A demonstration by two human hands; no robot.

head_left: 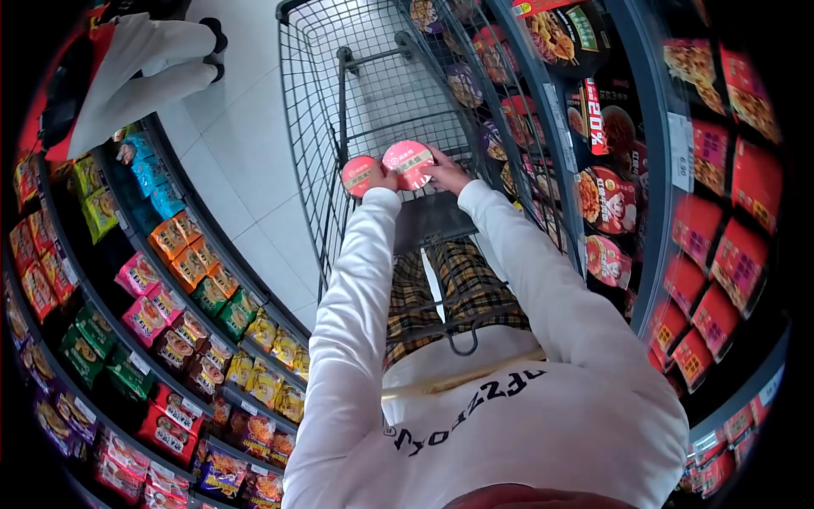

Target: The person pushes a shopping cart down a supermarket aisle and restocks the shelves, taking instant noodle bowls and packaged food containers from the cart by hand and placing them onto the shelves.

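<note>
Two round tubs with red-pink printed lids are held above the shopping cart, lids facing up at me. My left hand [387,181] is closed on the smaller-looking tub [359,176], partly hidden beneath the lids. My right hand [448,173] grips the right-hand edge of the other tub [407,164], its fingers curled over the side. The tubs sit side by side, close together. Below them is the wire shopping cart [315,140], with its dark handle section [432,216] nearer my body.
Shelves of bagged instant noodles [174,339] line the left side. To the right, racks hold noodle bowls [606,199] and red packets [695,225], close to the cart. Another person [140,64] stands at the upper left on the tiled floor [242,161].
</note>
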